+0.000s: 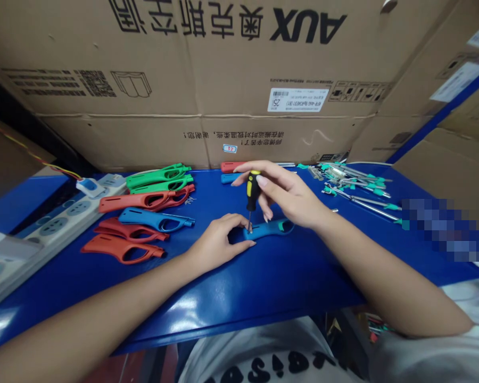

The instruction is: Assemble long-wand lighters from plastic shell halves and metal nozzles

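My right hand (pixel 293 196) holds a small yellow-and-black screwdriver (pixel 253 191) upright, thumb and fingers closed round its handle. The thin shaft reaches down to the left end of a blue gas lighter (pixel 268 229), which lies flat on the table with a green trigger at its right. Thumb and fingers of my left hand (pixel 217 242) pinch that left end from both sides. The exact spot under the screwdriver's tip is too small to make out. Behind my right hand lie a red lighter (pixel 228 167) and a blue lighter (pixel 226 179), partly hidden by it.
Left on the blue table (pixel 207 298) lie several lighter casings: green (pixel 159 185), blue (pixel 149 218) and red (pixel 117 247). A power strip (pixel 51 231) runs along the left edge. Metal tubes with green parts (pixel 355 181) are heaped at right. A cardboard box (pixel 223 69) stands behind.
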A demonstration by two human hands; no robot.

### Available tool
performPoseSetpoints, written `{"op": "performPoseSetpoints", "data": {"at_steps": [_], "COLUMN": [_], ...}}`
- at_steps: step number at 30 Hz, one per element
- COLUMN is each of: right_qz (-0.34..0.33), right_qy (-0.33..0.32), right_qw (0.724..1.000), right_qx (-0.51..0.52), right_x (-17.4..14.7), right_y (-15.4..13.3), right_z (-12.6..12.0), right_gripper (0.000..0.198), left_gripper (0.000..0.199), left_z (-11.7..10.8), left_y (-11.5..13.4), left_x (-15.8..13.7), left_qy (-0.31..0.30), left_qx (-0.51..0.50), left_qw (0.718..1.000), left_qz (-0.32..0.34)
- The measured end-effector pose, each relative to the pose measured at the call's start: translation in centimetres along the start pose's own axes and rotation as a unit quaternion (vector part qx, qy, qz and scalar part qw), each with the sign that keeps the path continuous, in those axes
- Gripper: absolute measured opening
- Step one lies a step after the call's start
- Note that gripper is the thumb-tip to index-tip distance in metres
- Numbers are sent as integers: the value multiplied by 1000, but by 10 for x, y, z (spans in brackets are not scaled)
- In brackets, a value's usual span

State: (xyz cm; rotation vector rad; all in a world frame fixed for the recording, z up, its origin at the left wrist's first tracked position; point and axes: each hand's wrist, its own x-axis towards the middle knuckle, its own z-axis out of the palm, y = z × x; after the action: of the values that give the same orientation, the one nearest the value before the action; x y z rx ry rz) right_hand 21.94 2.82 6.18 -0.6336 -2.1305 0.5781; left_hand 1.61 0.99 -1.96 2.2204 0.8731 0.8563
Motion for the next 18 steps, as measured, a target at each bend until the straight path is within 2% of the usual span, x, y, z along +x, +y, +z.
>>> {"op": "performPoseSetpoints", "data": {"at_steps": [2, 4, 6, 8, 11, 12, 14, 16, 18], "right_qz": [8, -33, -89, -98, -18, -1, -15, -65, -100], "right_qy": [-10, 47, 88, 54, -43, -52, -19, 44, 52], "right_qw": [999, 997, 981, 983, 999, 999, 999, 988, 976], "right_qx": [32, -52, -146, -147, -27, -8, -45, -135, -187], "right_x": [1, 0, -2, -2, -1, 0, 0, -2, -3], "right_y": [3, 5, 6, 2, -6, -8, -9, -8, -7], "right_z": [-1, -4, -6, -7, -7, -7, -7, -6, -3], "right_gripper": [33, 28, 26, 24, 37, 38, 34, 31, 33], "left_gripper": [19, 19, 20, 20, 19, 19, 19, 20, 21], "left_z": [0, 0, 0, 0, 0, 0, 0, 1, 1], "left_y": [0, 0, 0, 1, 1, 1, 0, 0, 0], "left_x": [0, -1, -1, 0, 0, 0, 0, 0, 0], "left_qy": [-1, 1, 3, 2, 1, 2, 3, 8, 13], "left_qx": [-1, -1, 2, 5, 9, 9, 9, 9, 8], "left_qw": [1000, 1000, 1000, 1000, 1000, 1000, 1000, 1000, 1000], "left_qz": [0, 2, 2, 0, -2, -1, 0, 2, 3]}}
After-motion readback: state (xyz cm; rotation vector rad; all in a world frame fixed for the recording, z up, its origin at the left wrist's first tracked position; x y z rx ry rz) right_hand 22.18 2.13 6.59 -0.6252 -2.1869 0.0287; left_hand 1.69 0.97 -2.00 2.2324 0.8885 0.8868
